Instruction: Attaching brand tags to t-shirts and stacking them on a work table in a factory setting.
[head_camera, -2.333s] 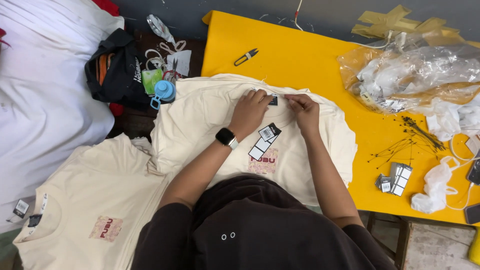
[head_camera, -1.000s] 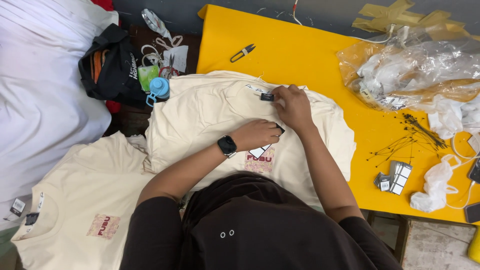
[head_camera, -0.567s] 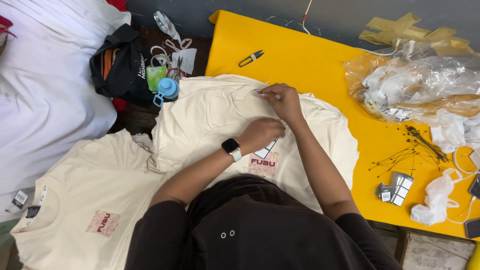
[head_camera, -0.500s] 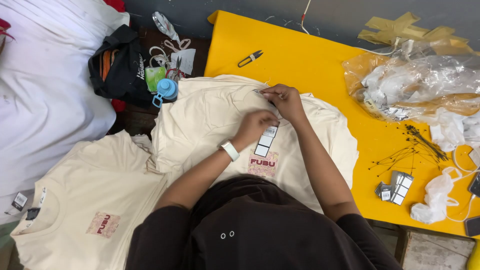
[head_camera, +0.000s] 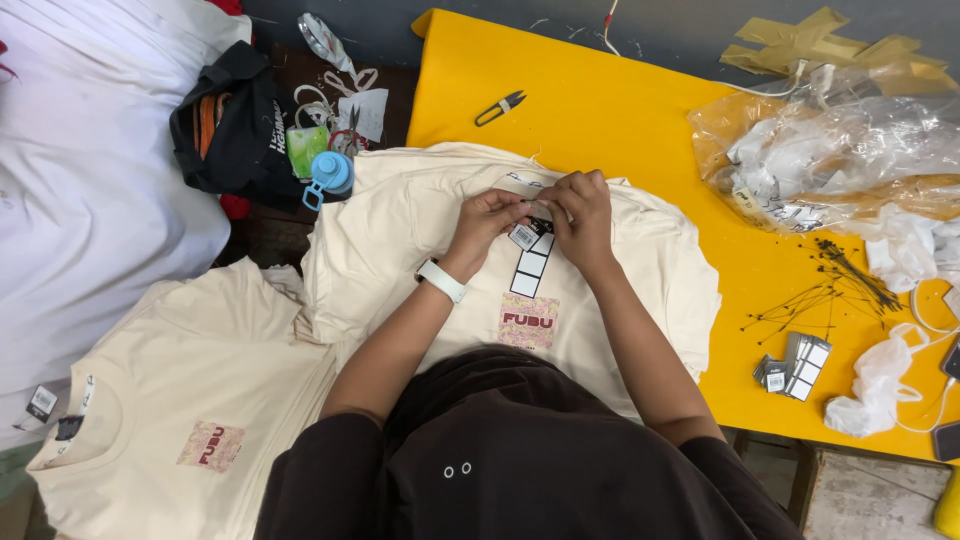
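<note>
1. Hang tags (head_camera: 530, 258): a short string of black-and-white card tags lies under both hands at the neckline of the cream T-shirt (head_camera: 640, 270). Judged light and fairly stiff; pinch by the top edge, not the flat faces.
2. Left hand (head_camera: 487, 215): fingers closed in a pinch on the top tag. A white wristband sits just behind it.
3. Right hand (head_camera: 580, 212): fingers curled shut, pinching the collar fabric against the same tag; the two hands touch.
4. T-shirt: soft, limp knit, likely to bunch under pressure; hold at the collar seam. It lies flat on the yellow tabletop (head_camera: 600, 110).
5. Left of the hands: a second cream shirt (head_camera: 180, 400).
6. Right of the hands: loose tags (head_camera: 795, 362) and thin black fasteners (head_camera: 840, 275).
7. Beyond the hands: thread snips (head_camera: 500, 106).
</note>
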